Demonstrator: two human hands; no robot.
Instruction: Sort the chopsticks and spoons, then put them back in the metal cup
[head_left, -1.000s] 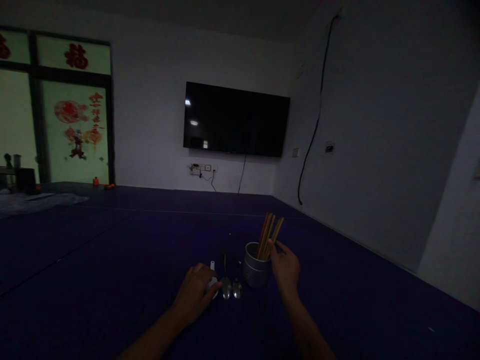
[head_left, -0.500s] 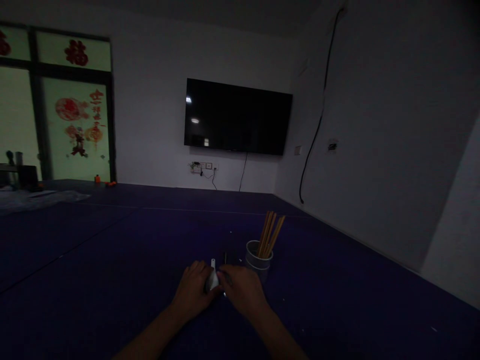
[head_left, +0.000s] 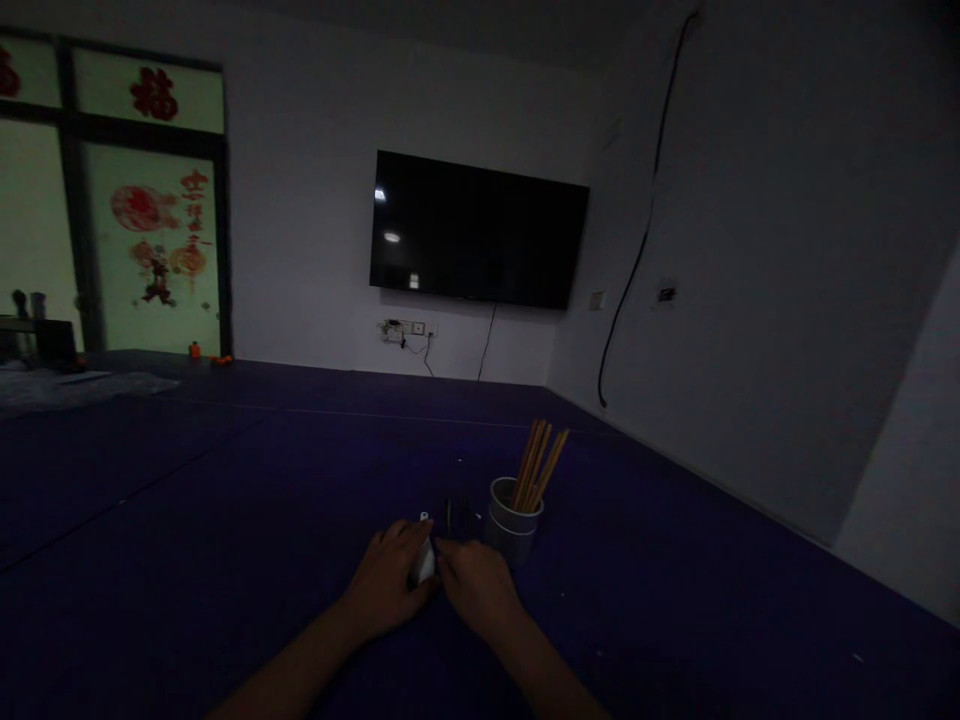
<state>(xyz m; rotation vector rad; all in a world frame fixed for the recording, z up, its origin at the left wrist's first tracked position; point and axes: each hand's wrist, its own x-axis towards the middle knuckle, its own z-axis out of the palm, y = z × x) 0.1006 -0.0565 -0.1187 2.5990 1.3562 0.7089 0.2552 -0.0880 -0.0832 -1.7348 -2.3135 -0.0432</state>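
My left hand (head_left: 384,582) lies on the dark blue surface (head_left: 225,520) with its fingers curled around a small white spoon (head_left: 422,562). Touching that hand from the right, my right hand (head_left: 476,590) is closed over the bowls of two metal spoons. Only the spoons' dark handles (head_left: 455,514) stick out beyond the fingers. Just behind and to the right of the right hand stands a grey metal cup (head_left: 511,522). It holds several wooden chopsticks (head_left: 541,464) that lean to the right.
The room is dim. A black TV (head_left: 476,232) hangs on the far wall above a socket strip (head_left: 401,331). A black cable (head_left: 637,250) runs down the right wall. At far left are glass doors with red decorations (head_left: 154,240) and some clutter (head_left: 45,345).
My right hand left the chopsticks in the cup and came down left onto the metal spoons, next to my left hand. The left hand stayed on the white spoon.
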